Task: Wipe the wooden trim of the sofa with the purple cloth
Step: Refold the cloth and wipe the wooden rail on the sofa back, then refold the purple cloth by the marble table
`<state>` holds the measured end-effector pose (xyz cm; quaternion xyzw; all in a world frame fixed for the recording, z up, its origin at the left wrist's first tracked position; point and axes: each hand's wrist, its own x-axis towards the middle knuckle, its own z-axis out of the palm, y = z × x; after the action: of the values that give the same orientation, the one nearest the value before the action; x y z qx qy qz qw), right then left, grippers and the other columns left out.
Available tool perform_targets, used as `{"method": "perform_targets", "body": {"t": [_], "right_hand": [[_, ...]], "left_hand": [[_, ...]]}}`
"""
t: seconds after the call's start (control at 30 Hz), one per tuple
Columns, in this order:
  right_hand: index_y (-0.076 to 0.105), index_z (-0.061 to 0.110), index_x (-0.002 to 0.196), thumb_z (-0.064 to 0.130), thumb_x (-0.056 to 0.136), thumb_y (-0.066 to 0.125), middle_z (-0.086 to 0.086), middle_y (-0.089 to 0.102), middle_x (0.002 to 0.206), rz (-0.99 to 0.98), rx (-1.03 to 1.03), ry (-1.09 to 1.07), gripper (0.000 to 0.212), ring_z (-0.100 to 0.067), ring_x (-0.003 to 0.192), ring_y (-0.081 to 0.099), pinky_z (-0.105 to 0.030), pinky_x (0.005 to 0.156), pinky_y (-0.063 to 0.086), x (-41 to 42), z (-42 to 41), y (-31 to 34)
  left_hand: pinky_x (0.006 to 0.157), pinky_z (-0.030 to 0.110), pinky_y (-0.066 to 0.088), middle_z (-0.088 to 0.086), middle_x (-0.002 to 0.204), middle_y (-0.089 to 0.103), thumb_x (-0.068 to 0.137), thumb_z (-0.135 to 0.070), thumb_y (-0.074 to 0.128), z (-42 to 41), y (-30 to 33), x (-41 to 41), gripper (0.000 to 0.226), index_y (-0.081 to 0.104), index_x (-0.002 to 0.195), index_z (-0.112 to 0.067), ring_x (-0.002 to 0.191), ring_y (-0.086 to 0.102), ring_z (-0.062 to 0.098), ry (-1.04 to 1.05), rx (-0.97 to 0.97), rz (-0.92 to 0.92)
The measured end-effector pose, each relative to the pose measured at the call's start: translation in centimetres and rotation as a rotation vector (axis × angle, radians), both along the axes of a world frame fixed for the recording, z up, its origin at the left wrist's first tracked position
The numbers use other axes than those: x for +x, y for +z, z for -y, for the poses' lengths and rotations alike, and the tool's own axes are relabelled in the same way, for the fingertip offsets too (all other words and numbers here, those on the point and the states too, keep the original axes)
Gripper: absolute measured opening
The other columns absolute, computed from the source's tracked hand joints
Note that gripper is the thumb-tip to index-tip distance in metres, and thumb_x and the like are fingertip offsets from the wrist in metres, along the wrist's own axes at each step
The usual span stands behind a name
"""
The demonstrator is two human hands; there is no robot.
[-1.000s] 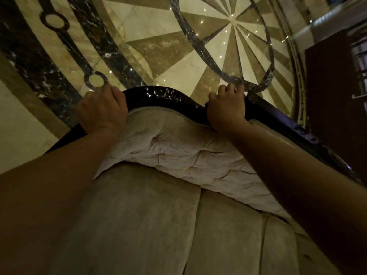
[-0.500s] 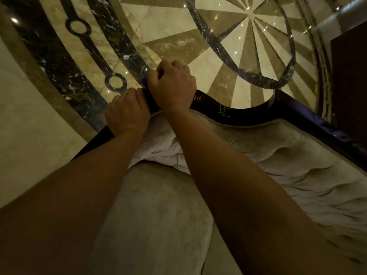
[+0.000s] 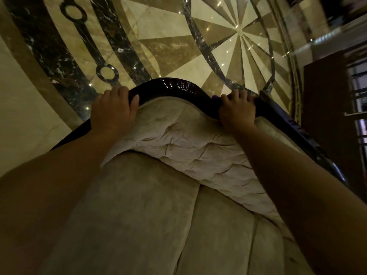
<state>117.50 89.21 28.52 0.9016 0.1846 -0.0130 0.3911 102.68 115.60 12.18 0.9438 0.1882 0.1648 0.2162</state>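
The sofa's dark glossy wooden trim (image 3: pixel 170 88) arches over the top of the tufted beige backrest (image 3: pixel 178 135). My left hand (image 3: pixel 113 111) grips the trim on the left side of the arch, thumb on the front face. To the right of the arch, my right hand (image 3: pixel 237 110) presses the purple cloth (image 3: pixel 215 97) onto the trim. Only a small purple edge of the cloth shows beside the fingers; the rest is hidden under the hand.
Beige seat cushions (image 3: pixel 151 225) fill the foreground below the backrest. Behind the sofa lies a patterned marble floor (image 3: pixel 178 36) with a star medallion. A dark wooden cabinet (image 3: pixel 325 108) and a window with bars stand at the right.
Half a second ago my right hand was on the left part of the trim, next to my left hand; it has since slid right along the arch with the cloth. My left hand stayed put.
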Motion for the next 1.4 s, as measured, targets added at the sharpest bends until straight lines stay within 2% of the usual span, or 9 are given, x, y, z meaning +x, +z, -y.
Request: {"method": "perform_targets", "body": {"t": [0.27,0.6,0.77,0.83,0.9,1.03,1.17,1.3,1.4], "right_hand": [[0.053,0.011,0.142,0.022,0.093,0.069,-0.024,0.051,0.143,-0.005,0.040,-0.018,0.053,-0.050,0.132,0.045,-0.063,0.105,0.042,-5.1,-1.7,-1.1],[0.068,0.018,0.115,0.034,0.089,0.070,-0.006,0.068,0.107,-0.420,0.945,-0.608,0.031,-0.024,0.094,0.066,-0.036,0.076,0.056,-24.4,-7.0,-10.3],[0.070,0.022,0.104,0.034,0.085,0.072,0.004,0.069,0.088,-0.492,1.162,-0.729,0.022,-0.012,0.075,0.063,-0.029,0.065,0.049,-32.4,-8.3,-13.4],[0.070,0.023,0.107,0.030,0.084,0.074,0.008,0.068,0.088,-0.459,1.280,-0.795,0.024,-0.004,0.073,0.061,-0.026,0.064,0.046,-34.3,-7.7,-13.2],[0.067,0.025,0.108,0.027,0.082,0.076,0.013,0.065,0.089,-0.404,1.414,-0.876,0.027,0.001,0.077,0.061,-0.022,0.063,0.046,-35.7,-6.6,-12.1],[0.065,0.027,0.115,0.035,0.082,0.074,0.015,0.066,0.099,-0.354,1.556,-0.953,0.035,-0.001,0.087,0.065,-0.021,0.070,0.051,-38.8,-4.2,-10.2],[0.067,0.028,0.107,0.046,0.100,0.058,0.012,0.070,0.093,-0.299,1.616,-1.044,0.021,-0.006,0.083,0.068,-0.028,0.074,0.053,-43.1,-2.3,-10.5],[0.078,0.024,0.096,0.046,0.109,0.040,0.000,0.079,0.095,-0.218,1.871,-1.284,0.046,-0.013,0.089,0.073,-0.035,0.077,0.057,-47.9,0.3,-11.1],[0.078,0.013,0.100,0.034,0.109,0.045,-0.009,0.080,0.092,0.010,2.089,-1.461,0.040,-0.019,0.086,0.076,-0.034,0.067,0.059,-51.9,3.8,-11.6]], "left_hand": [[0.085,0.052,0.048,0.023,0.116,0.058,0.097,-0.040,0.042,-1.6,-3.2,-5.7,0.062,0.036,0.146,-0.002,0.099,0.057,0.039,-0.095,0.020,-0.083],[0.093,0.056,0.049,0.026,0.148,0.047,0.089,-0.039,0.063,-3.5,-1.6,-14.8,0.086,0.025,0.158,-0.004,0.122,0.056,0.045,-0.143,-0.110,-0.300],[0.123,0.058,0.020,0.026,0.163,0.028,0.092,-0.035,0.054,-1.0,0.7,-22.7,0.069,0.040,0.150,-0.001,0.151,0.026,0.044,-0.250,-0.080,-0.305],[0.118,0.054,0.034,0.020,0.163,0.032,0.094,-0.030,0.059,2.0,1.4,-25.5,0.065,0.040,0.151,-0.006,0.149,0.034,0.037,-0.333,-0.254,-0.339],[0.106,0.045,0.047,0.008,0.155,0.046,0.099,-0.034,0.056,5.3,2.1,-27.6,0.056,0.041,0.150,-0.018,0.136,0.050,0.027,-0.319,-0.654,-0.460],[0.094,0.045,0.058,-0.002,0.116,0.072,0.103,-0.047,0.045,9.4,3.5,-29.2,0.031,0.064,0.119,-0.027,0.106,0.070,0.018,-0.101,-1.288,-0.630],[0.085,0.035,0.059,-0.002,0.108,0.078,0.083,-0.073,0.054,11.8,3.4,-31.0,0.054,0.069,0.112,-0.030,0.099,0.075,0.015,-0.209,-1.464,-0.741],[0.073,0.029,0.061,-0.004,0.094,0.081,0.089,-0.041,0.076,14.5,2.5,-34.3,0.021,0.071,0.105,-0.028,0.085,0.078,0.014,-0.226,-1.412,-0.702],[0.084,0.040,0.063,-0.004,0.096,0.080,0.087,-0.044,0.078,17.1,2.4,-36.7,0.019,0.071,0.101,-0.033,0.090,0.077,0.016,-0.205,-1.304,-0.745]]}}
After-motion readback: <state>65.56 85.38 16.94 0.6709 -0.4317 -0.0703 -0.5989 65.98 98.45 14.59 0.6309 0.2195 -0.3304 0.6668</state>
